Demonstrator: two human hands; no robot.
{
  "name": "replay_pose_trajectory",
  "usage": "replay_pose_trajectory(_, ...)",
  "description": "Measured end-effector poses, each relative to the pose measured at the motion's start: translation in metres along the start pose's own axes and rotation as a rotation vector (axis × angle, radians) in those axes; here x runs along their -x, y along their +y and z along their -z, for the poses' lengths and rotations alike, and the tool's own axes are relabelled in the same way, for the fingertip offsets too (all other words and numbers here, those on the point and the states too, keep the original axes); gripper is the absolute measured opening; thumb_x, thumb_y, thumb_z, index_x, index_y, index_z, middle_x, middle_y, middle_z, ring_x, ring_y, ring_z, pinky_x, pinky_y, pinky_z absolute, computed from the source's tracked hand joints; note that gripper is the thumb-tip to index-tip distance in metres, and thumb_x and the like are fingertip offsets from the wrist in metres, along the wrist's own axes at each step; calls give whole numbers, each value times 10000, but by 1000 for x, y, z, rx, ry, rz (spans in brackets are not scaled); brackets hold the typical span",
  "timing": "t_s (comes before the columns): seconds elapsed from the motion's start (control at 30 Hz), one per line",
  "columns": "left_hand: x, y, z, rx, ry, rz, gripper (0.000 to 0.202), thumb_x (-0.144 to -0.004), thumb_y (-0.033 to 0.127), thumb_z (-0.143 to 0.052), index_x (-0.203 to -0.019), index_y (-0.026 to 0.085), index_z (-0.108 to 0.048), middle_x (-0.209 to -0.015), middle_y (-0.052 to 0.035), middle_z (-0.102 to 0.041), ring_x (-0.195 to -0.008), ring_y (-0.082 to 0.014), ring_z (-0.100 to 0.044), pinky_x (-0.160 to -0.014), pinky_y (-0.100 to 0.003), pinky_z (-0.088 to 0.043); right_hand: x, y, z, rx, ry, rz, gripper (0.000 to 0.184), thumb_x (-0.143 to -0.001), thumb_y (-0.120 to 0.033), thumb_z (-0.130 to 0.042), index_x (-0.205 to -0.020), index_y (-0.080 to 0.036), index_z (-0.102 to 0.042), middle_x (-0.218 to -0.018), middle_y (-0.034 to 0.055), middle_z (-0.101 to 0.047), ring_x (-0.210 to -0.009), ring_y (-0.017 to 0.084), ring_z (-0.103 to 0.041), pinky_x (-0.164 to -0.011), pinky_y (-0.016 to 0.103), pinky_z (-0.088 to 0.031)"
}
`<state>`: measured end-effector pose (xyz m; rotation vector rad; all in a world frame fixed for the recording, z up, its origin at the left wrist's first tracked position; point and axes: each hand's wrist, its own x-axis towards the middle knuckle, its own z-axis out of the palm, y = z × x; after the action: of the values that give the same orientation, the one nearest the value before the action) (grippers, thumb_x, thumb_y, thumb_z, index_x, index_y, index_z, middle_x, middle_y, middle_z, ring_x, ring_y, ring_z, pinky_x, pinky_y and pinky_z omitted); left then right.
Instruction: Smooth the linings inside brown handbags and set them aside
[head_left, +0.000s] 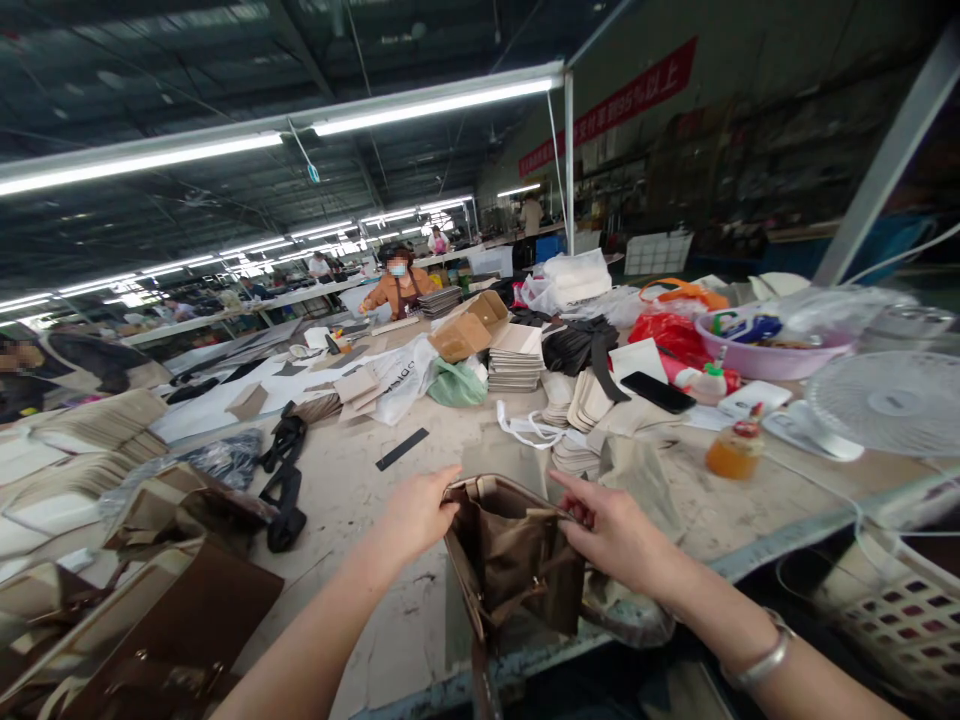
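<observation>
A brown bag (510, 560) with an open mouth hangs over the near edge of the worktable (352, 500). My left hand (416, 515) grips the left side of the bag's rim, fingers closed round it. My right hand (611, 530) pinches the right side of the rim, holding the mouth apart. A silver bracelet (761, 660) sits on my right wrist. The inside of the bag is dark and I cannot make out anything in it.
Brown bags (172, 610) are piled at the left. Stacks of cut pieces (514, 365), black straps (285, 480), a phone (658, 392), an orange bottle (735, 450), a white fan (892, 400) and a pink basin (772, 355) lie on the table. A masked person (397, 285) works at the far side.
</observation>
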<state>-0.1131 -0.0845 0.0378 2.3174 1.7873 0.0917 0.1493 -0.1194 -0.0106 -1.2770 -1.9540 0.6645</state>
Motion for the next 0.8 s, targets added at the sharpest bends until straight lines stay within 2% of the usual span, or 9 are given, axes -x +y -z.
replay_pose_trajectory(0.1, 7, -9, 1, 351, -166, -85, 619, -761, 258, -624, -1346, 227, -425, -1266, -71, -575, -1090, -227, -574, -931, -327, -439, -16, 4, -3, 13, 45, 29, 531, -735, -131, -511, -1266, -150, -522, -850, 24, -643, -645, 126, -548, -644, 258, -475)
replay_pose_trajectory(0.2, 17, -20, 1, 650, -350, -181, 833, -715, 406, -696, -1419, 225, -290, -1426, -80, -402, -1230, -226, -466, -1001, -321, -395, -25, 12, -9, 19, 76, 58, 513, -734, -122, -516, -1246, -133, -539, -828, 34, -648, -696, 146, -575, -679, 277, -481)
replay_pose_trajectory(0.3, 28, -34, 5, 744, -451, -267, 1053, -596, 577, -740, -1446, 281, -194, -1513, -58, -219, -1352, -242, -290, -1074, -345, -303, -25, 21, -17, 7, 91, 106, 486, -739, -121, -527, -1224, -141, -555, -837, 39, -650, -746, 158, -590, -729, 302, -486)
replay_pose_trajectory(0.37, 34, -45, 10, 741, -480, -294, 1103, -569, 652, -710, -1450, 314, -140, -1525, -42, -174, -1372, -239, -243, -1078, -355, -292, -21, 25, -21, 10, 112, 133, 452, -748, -124, -530, -1197, -154, -572, -876, 50, -648, -788, 165, -592, -763, 314, -483)
replay_pose_trajectory(0.43, 36, -53, 18, 618, -421, -225, 1010, -605, 640, -694, -1435, 323, -212, -1506, -32, -245, -1361, -235, -272, -1081, -361, -290, -17, 26, -24, 6, 135, 139, 423, -758, -131, -535, -1177, -162, -582, -905, 57, -638, -815, 167, -589, -778, 316, -480)
replay_pose_trajectory(0.53, 38, -49, 28, 369, -104, -86, 509, -767, 510, -611, -1227, 299, -552, -1354, -23, -495, -1251, -219, -440, -1068, -343, -318, -13, 25, -25, -38, 136, 130, 396, -773, -142, -544, -1166, -180, -579, -894, 44, -624, -810, 156, -586, -767, 296, -480)
replay_pose_trajectory(0.6, 39, -29, 29, 307, 127, -113, 249, -837, 421, -540, -995, 279, -670, -1178, -19, -618, -1103, -192, -552, -1001, -299, -393, -10, 23, -26, -65, 137, 130, 370, -781, -147, -547, -1147, -195, -578, -888, 34, -618, -808, 152, -584, -758, 285, -479)
replay_pose_trajectory(0.63, 41, -15, 26, 295, 179, -167, 199, -846, 386, -535, -918, 273, -682, -1108, -17, -643, -1046, -180, -578, -955, -277, -428, -9, 23, -27, -72, 147, 129, 353, -782, -150, -550, -1131, -200, -577, -886, 31, -616, -806, 152, -583, -752, 283, -479)
replay_pose_trajectory(0.8, 43, 59, -10, 124, 198, -356, 146, -811, 296, -615, -948, 246, -620, -1046, -31, -636, -1000, -199, -566, -923, -323, -447, -2, 20, -27, -95, 178, 142, 241, -790, -138, -538, -1022, -200, -559, -893, 33, -590, -799, 155, -564, -734, 280, -470)
